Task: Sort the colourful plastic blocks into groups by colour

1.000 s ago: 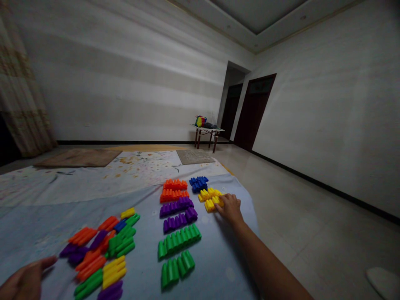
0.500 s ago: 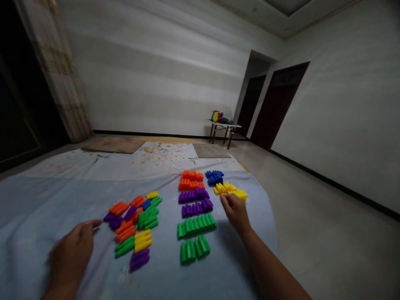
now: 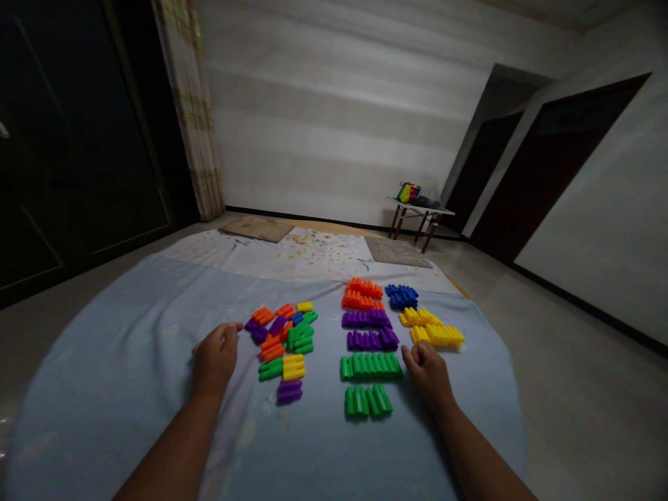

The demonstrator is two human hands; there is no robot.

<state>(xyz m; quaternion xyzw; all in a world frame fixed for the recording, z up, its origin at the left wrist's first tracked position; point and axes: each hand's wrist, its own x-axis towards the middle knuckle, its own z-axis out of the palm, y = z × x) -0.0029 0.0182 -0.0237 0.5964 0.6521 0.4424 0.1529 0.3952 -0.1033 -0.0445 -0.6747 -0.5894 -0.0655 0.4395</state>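
Note:
My left hand point(image 3: 216, 355) rests on the cloth left of a mixed pile of coloured pieces, index finger stretched toward a purple piece point(image 3: 257, 330). The pile holds orange pieces point(image 3: 271, 346), green pieces point(image 3: 300, 337), yellow pieces point(image 3: 293, 367) and a purple piece point(image 3: 289, 391). My right hand point(image 3: 428, 367) has its fingers curled just below the yellow rows point(image 3: 437, 335); whatever they might hold is hidden. Left of it lie green rows point(image 3: 371, 366), purple rows point(image 3: 367, 319) and orange rows point(image 3: 363, 300). Blue rows point(image 3: 403, 297) lie behind the yellow ones.
A blue floral cloth point(image 3: 156, 334) covers the round table. Two flat boards, a brown one point(image 3: 255, 227) and a grey one point(image 3: 397, 252), lie at its far edge. Beyond stands a small table point(image 3: 443, 211) with a colourful bag point(image 3: 408, 192). A curtain point(image 3: 195, 118) hangs at left.
The view has turned left, so the table and pieces appear further right. My right hand has drawn back from the yellow rows toward me. My left hand remains beside the pile.

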